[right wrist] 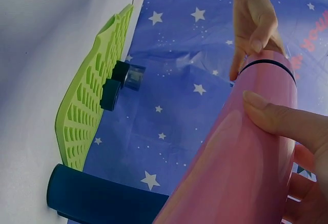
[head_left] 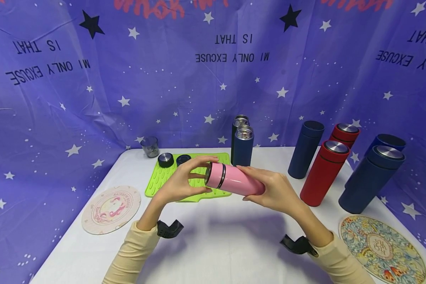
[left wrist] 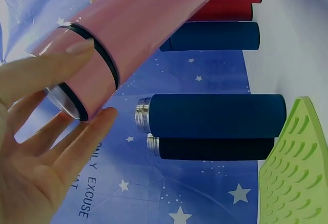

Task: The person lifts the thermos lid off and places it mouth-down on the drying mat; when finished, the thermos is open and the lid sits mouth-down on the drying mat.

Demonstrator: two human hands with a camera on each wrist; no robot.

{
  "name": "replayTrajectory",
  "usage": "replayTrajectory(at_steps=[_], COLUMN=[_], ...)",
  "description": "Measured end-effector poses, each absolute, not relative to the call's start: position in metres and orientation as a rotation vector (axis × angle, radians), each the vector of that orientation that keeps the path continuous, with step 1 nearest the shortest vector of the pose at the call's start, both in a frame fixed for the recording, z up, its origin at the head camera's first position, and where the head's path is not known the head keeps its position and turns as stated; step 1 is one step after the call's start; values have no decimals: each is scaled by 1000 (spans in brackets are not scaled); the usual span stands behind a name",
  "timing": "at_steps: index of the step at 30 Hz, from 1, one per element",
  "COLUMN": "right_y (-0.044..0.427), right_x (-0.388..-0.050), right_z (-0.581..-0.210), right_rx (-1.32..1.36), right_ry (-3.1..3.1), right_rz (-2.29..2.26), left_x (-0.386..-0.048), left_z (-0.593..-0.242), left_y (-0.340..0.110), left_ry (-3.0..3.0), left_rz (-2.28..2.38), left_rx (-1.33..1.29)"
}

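A pink thermos flask (head_left: 239, 180) is held tilted above the table, its lid end with a dark ring pointing left. My right hand (head_left: 275, 187) grips the flask's lower body, thumb along the near side in the right wrist view. My left hand (head_left: 179, 181) is at the lid end, thumb and fingers spread loosely on either side of the pink lid (left wrist: 87, 83). Whether those fingertips touch the lid I cannot tell. Behind the flask stand a lidless blue thermos (head_left: 243, 148) and a lidless black thermos (head_left: 234, 146) with bare steel necks.
A green mat (head_left: 159, 181) carries a black lid (head_left: 165, 159) and a dark lid (head_left: 183, 159). A glass cup (head_left: 150, 148) stands behind. At right are several lidded flasks, including a red flask (head_left: 321, 177). Round mats, pink (head_left: 127, 217) and floral (head_left: 358, 232), lie at the sides.
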State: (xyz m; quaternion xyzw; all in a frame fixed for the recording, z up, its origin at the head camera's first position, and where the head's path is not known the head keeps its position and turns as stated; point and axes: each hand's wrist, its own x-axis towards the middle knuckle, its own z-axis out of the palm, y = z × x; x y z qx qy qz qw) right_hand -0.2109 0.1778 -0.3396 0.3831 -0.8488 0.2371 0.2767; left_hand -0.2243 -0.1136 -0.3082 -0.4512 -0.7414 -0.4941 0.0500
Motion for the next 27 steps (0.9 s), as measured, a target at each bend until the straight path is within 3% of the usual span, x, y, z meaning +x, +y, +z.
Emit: replayTrajectory(at_steps=[27], right_y=[182], right_x=[-218], right_z=[-338], right_rx=[977], right_ry=[-2180], right_rz=[402], left_x=[-243], left_z=[-320], left_y=[-131], left_ry=[-2346], left_rz=[-1648], left_rx=[-828])
